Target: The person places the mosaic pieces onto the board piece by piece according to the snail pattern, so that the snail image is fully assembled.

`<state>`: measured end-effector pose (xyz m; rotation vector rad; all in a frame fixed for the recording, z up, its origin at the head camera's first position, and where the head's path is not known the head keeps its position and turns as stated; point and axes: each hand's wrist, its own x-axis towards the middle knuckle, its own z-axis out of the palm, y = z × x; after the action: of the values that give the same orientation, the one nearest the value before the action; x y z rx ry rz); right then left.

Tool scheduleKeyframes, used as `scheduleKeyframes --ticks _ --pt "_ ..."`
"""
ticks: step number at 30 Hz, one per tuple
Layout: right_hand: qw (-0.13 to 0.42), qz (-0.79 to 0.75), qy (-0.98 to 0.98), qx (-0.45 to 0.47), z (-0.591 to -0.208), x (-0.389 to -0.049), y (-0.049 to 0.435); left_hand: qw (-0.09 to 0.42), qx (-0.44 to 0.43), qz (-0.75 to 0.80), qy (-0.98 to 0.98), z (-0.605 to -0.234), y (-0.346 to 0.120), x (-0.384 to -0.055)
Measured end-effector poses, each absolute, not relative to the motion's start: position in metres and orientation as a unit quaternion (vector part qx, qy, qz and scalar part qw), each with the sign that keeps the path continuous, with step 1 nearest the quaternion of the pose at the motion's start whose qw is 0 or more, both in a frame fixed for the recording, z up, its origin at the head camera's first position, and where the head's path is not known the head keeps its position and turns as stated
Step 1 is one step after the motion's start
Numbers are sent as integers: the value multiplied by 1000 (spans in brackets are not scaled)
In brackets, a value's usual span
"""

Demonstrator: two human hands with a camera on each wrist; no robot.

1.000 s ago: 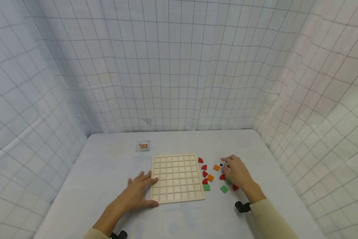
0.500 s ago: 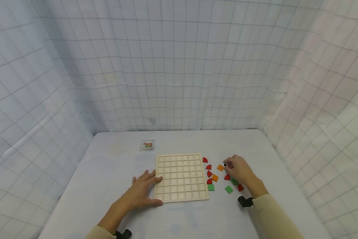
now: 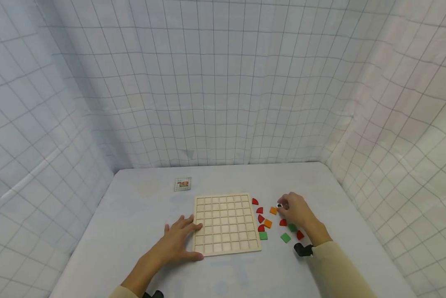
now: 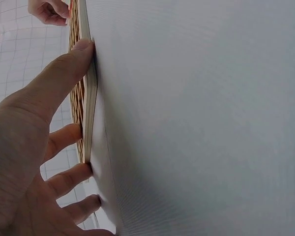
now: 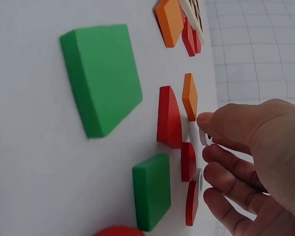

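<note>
Pinching a small white round piece with a black dot on it, the right hand has a narrow grip, with the thumb on one side and a finger on the other. The piece is to the right of the pale board, well apart from it, and just beside an orange square. Its dot faces up. I cannot tell if its underside touches the worktop.

The piece is thin, so it seems best to hold it by the rim with a soft, even squeeze. Too hard a squeeze on a round edge might make it pop out. Going straight up, not sideways, looks safest, since the orange square is so near and could get a nudge. The other fingers hang close to some red pieces and a second white round piece, so tucking them up a little should help.

The left hand has a wide grip. Its fingers and thumb are spread along the left side of the board, with the thumb at the near corner. That seems a good way to stop the board from sliding. A light press is plenty. A hard push might turn the board and bump the red wedges near its right side.
</note>
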<state>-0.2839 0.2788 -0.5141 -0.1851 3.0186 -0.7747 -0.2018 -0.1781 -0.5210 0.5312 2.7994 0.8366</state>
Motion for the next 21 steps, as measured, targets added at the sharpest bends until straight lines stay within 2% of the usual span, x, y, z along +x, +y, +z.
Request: scheduleKeyframes --ticks 6,21 --pt "-12 -274 959 -66 -511 -287 261 92 183 281 938 -517 -179 -203" --pt "-51 -269 945 -179 -499 -299 204 92 183 277 939 -516 -177 -204"
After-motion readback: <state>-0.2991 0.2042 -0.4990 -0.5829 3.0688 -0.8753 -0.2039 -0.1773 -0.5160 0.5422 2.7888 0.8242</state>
